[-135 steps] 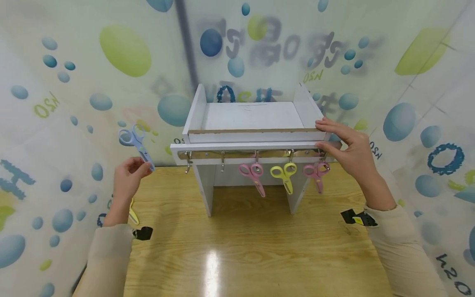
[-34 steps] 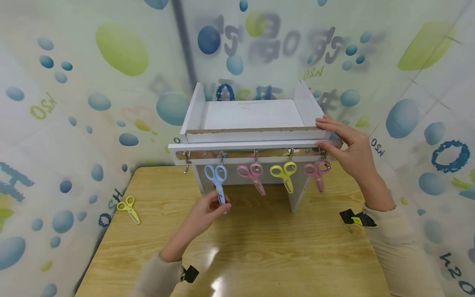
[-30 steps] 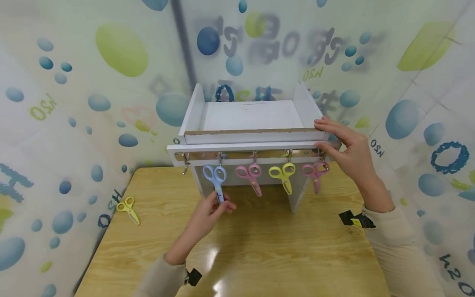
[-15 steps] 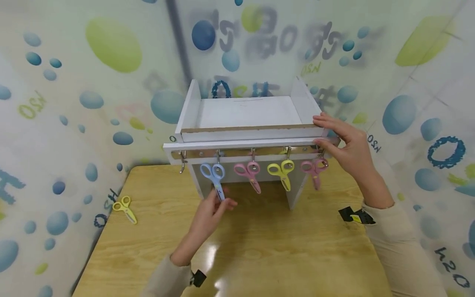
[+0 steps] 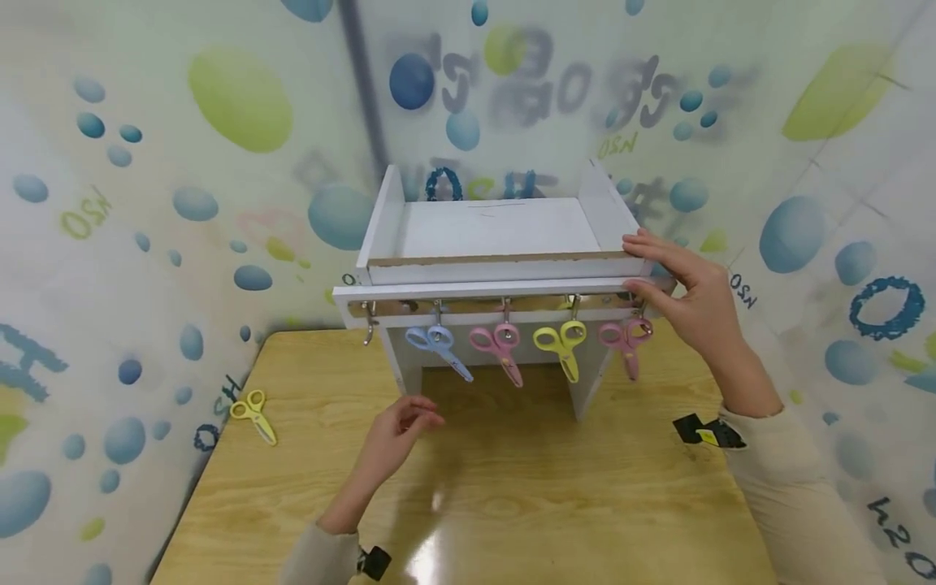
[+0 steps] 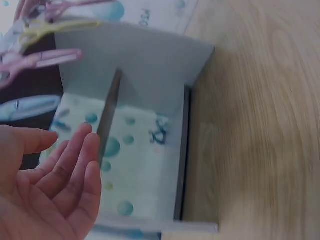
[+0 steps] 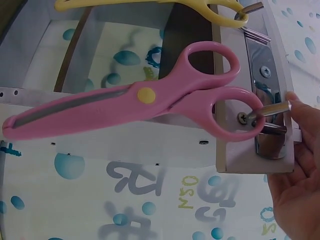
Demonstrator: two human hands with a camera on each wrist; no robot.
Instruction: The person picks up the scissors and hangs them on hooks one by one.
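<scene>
A white wooden shelf rack [image 5: 504,272] carries a metal strip of hooks along its front. Blue scissors [image 5: 455,363] hang by one finger loop on the second hook from the left, tilted rightward. My left hand [image 5: 391,435] is below them, holding nothing; in the left wrist view its fingers are loosely bent, apart from the blue scissors [image 6: 30,107]. My right hand [image 5: 691,301] grips the rack's right end, thumb at the front, fingers on top. Also hanging are pink scissors [image 5: 513,366], yellow scissors [image 5: 566,357] and, on the rightmost hook, more pink scissors [image 7: 115,110].
Another yellow pair of scissors [image 5: 261,424] lies on the left of the wooden table [image 5: 548,504]. The leftmost hook [image 5: 369,321] bears nothing. A patterned backdrop [image 5: 241,97] stands behind and to both sides.
My left hand carried the blue scissors from the left to the second hook, then let go and drew down a little. The scissors' tips swung right. My right hand stayed on the rack.
</scene>
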